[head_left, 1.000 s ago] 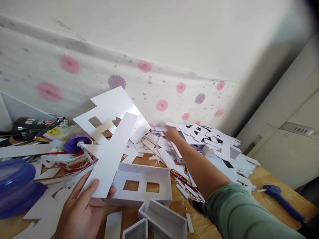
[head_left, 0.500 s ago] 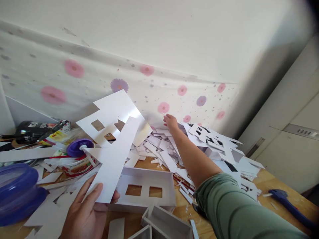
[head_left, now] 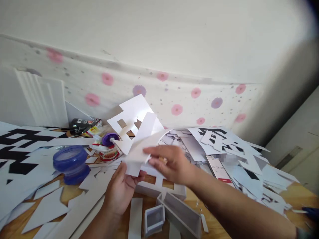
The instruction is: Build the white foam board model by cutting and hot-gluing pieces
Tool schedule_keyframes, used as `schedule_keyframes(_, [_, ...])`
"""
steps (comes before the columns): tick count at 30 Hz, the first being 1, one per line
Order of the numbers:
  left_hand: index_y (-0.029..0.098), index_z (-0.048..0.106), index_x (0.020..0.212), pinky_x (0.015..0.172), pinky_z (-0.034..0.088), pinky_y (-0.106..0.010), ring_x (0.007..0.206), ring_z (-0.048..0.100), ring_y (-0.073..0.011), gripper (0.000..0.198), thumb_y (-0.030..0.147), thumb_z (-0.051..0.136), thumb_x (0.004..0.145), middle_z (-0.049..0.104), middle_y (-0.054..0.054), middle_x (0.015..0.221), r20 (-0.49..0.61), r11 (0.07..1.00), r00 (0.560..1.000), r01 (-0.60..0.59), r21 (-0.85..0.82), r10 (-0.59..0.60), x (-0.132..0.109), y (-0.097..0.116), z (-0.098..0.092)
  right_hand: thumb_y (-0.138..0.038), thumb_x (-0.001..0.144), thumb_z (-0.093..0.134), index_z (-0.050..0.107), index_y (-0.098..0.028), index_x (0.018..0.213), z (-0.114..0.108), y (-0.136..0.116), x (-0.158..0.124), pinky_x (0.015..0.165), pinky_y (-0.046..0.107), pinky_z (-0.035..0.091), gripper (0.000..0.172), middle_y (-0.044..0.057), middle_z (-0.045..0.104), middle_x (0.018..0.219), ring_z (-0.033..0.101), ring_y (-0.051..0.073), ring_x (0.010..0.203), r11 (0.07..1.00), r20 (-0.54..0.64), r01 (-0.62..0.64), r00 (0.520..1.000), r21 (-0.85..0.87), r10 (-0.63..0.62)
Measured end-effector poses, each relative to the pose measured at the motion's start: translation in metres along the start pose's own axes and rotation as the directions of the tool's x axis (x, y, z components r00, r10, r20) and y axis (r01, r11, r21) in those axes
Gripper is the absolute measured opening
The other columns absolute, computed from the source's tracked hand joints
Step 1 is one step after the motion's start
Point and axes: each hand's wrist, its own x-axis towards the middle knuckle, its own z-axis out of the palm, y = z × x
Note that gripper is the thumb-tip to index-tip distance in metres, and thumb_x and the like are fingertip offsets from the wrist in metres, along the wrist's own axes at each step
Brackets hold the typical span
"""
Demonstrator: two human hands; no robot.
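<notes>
My left hand [head_left: 119, 187] grips the lower end of a long white board strip [head_left: 147, 126], thumb on top and fingers beneath. A second white piece [head_left: 159, 136], curved and blurred, lies across it. My right hand [head_left: 174, 162] is closed at this piece's near edge, thumb and fingers together; its exact hold is blurred. Below the hands stands a white box with two square openings [head_left: 146, 189], partly hidden. Nearer me are a small open white box [head_left: 154, 219] and a long narrow white tray [head_left: 184, 212]. A white sheet with square cutouts [head_left: 134, 108] leans behind.
A blue-purple jar [head_left: 71, 164] stands left, near a purple-topped container [head_left: 109, 139] and a dark bottle [head_left: 81, 126]. White offcuts [head_left: 47, 205] and black-patterned sheets [head_left: 20, 146] cover the left. At right lie cut sheets [head_left: 236, 149] and a phone [head_left: 219, 169].
My right hand has come back from the scrap pile by the wall to the strip in my left hand, with a white piece. The view has shifted left, and a phone now shows at right.
</notes>
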Motion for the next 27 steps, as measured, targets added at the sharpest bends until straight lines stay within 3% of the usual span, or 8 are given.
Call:
schedule_keyframes(3, [0.015,0.069,0.102,0.063,0.059,-0.030,0.078,0.070,-0.0216,0.022,0.025,0.064,0.083,0.075,-0.009,0.097,-0.033,0.993,0.997,0.063,-0.098,-0.067,-0.003,-0.001,0.003,-0.027,0.093,0.051,0.063,-0.014,0.112,0.026,0.000,-0.031,0.064,0.030,0.052,0.026,0.009,0.072,0.081,0.065,0.017,0.070,0.948,0.139,0.181,0.979,-0.261,-0.148])
schedule_keyframes(7, [0.016,0.068,0.111,0.070,0.058,-0.034,0.081,0.071,-0.0240,0.029,0.029,0.055,0.089,0.076,-0.009,0.093,-0.037,0.972,0.976,0.211,-0.105,-0.216,-0.008,-0.001,0.004,-0.022,0.096,0.045,0.061,-0.012,0.104,0.036,-0.008,-0.045,0.061,0.029,0.050,0.021,0.007,0.070,0.074,0.061,0.017,0.066,0.863,0.218,0.303,0.948,-0.405,-0.231])
schedule_keyframes(11, [0.016,0.063,0.120,0.079,0.056,-0.035,0.087,0.070,-0.0248,0.043,0.033,0.068,0.081,0.075,-0.009,0.099,0.047,0.972,0.974,0.225,-0.061,-0.222,-0.011,-0.002,0.002,-0.020,0.095,0.045,0.059,-0.014,0.106,0.028,-0.015,-0.052,0.067,0.030,0.051,0.019,0.008,0.071,0.079,0.060,0.018,0.071,0.862,0.246,0.328,0.937,-0.387,-0.246])
schedule_keyframes(16, [0.016,0.062,0.119,0.068,0.054,-0.031,0.085,0.069,-0.0251,0.056,0.030,0.082,0.068,0.074,-0.009,0.096,0.211,0.970,0.952,0.194,0.144,-0.222,-0.016,-0.007,0.000,-0.023,0.091,0.050,0.060,-0.017,0.111,0.018,-0.006,-0.063,0.080,0.035,0.050,0.024,0.009,0.071,0.087,0.060,0.019,0.080,0.933,0.197,0.285,0.950,-0.220,-0.244])
schedule_keyframes(20, [0.015,0.064,0.110,0.064,0.052,-0.027,0.076,0.067,-0.0203,0.049,0.032,0.082,0.068,0.074,-0.010,0.092,0.295,0.961,0.929,0.162,0.222,-0.225,-0.020,-0.011,0.000,-0.022,0.089,0.053,0.065,-0.019,0.108,0.016,-0.001,-0.069,0.076,0.035,0.047,0.022,0.007,0.068,0.081,0.057,0.018,0.076,0.978,0.214,0.150,0.970,-0.147,-0.116])
schedule_keyframes(23, [0.015,0.064,0.104,0.068,0.053,-0.028,0.076,0.067,-0.0190,0.045,0.030,0.084,0.066,0.073,-0.009,0.090,0.295,0.956,0.934,0.120,0.268,-0.200,-0.023,-0.011,0.002,-0.024,0.081,0.066,0.069,-0.022,0.101,0.017,0.005,-0.074,0.076,0.034,0.045,0.020,0.005,0.067,0.082,0.058,0.017,0.075,0.982,0.179,-0.149,0.976,0.113,0.128])
schedule_keyframes(25, [0.015,0.062,0.108,0.070,0.055,-0.031,0.080,0.069,-0.0227,0.048,0.033,0.082,0.069,0.073,-0.011,0.096,0.289,0.942,0.933,0.117,0.315,-0.212,-0.025,-0.009,0.003,-0.028,0.078,0.071,0.067,-0.025,0.103,0.016,0.012,-0.075,0.076,0.032,0.045,0.025,0.002,0.065,0.083,0.058,0.016,0.075,0.892,0.051,-0.325,0.944,0.313,0.326])
schedule_keyframes(27, [0.017,0.056,0.117,0.064,0.055,-0.033,0.082,0.071,-0.0275,0.052,0.038,0.077,0.074,0.071,-0.014,0.105,0.302,0.915,0.919,0.128,0.383,-0.255,-0.027,-0.007,0.003,-0.035,0.084,0.066,0.059,-0.028,0.115,0.016,0.017,-0.070,0.077,0.031,0.047,0.033,0.001,0.063,0.090,0.058,0.014,0.078,0.812,-0.086,-0.384,0.882,0.439,0.463])
